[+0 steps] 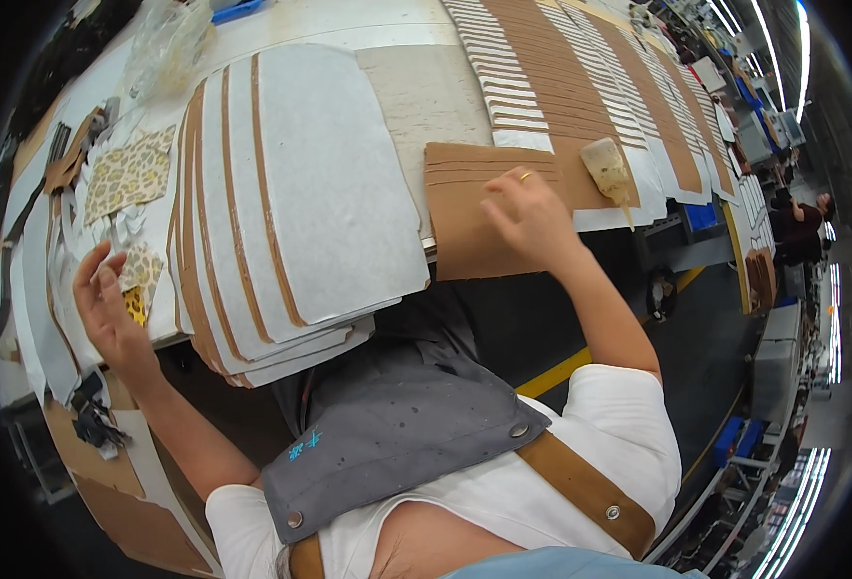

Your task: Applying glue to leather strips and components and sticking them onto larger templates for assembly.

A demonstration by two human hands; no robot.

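My right hand (532, 220) rests on or just over a brown panel (460, 232) at the near end of the long overlapped row. Its fingers are loosely bent and apart, a ring on one, with nothing seen in them. Off to the left, my left hand (117, 318) is raised near the table edge, fingers apart and holding nothing. Between the hands lies a fanned stack of pale grey-white panels (334, 183), with brown strips showing along their left edges. A squeeze bottle (604, 166) with a thin nozzle lies on the brown panels, right of my right hand.
Leopard-print scraps (128, 179) and strips of material lie at the left of the table (397, 72). A clear plastic bag (167, 43) sits at the back left. More overlapped brown and white panels (628, 82) run away to the right. Another person (800, 220) stands far right.
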